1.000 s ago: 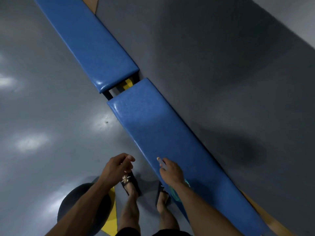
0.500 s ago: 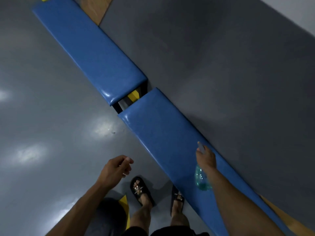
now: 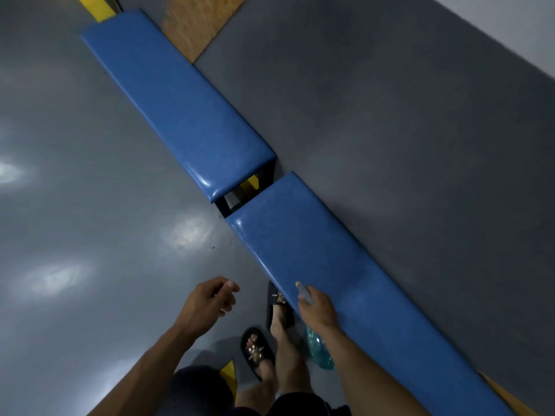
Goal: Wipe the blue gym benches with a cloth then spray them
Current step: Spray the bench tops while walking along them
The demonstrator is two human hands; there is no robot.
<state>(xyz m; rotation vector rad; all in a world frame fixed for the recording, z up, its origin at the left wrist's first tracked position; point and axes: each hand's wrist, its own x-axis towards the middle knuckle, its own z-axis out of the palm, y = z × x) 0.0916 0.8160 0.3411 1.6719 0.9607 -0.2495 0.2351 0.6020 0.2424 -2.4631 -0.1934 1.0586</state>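
Right hand [image 3: 316,307] grips clear teal-tinted plastic spray bottle [image 3: 319,348], nozzle end poking past the fingers, over near edge of near blue padded vinyl gym bench [image 3: 324,265]. Left hand [image 3: 207,301] holds nothing, fingers loosely curled, above glossy grey floor [image 3: 90,220]. Feet in black slide sandals [image 3: 256,349] just beside bench. Further, second blue padded bench [image 3: 180,106] in line, narrow gap between. Matte grey wall [image 3: 390,115] beside; plywood patch [image 3: 198,22] far.

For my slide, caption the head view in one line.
Right hand holds a spray bottle over the near blue bench; left hand hangs empty beside it.
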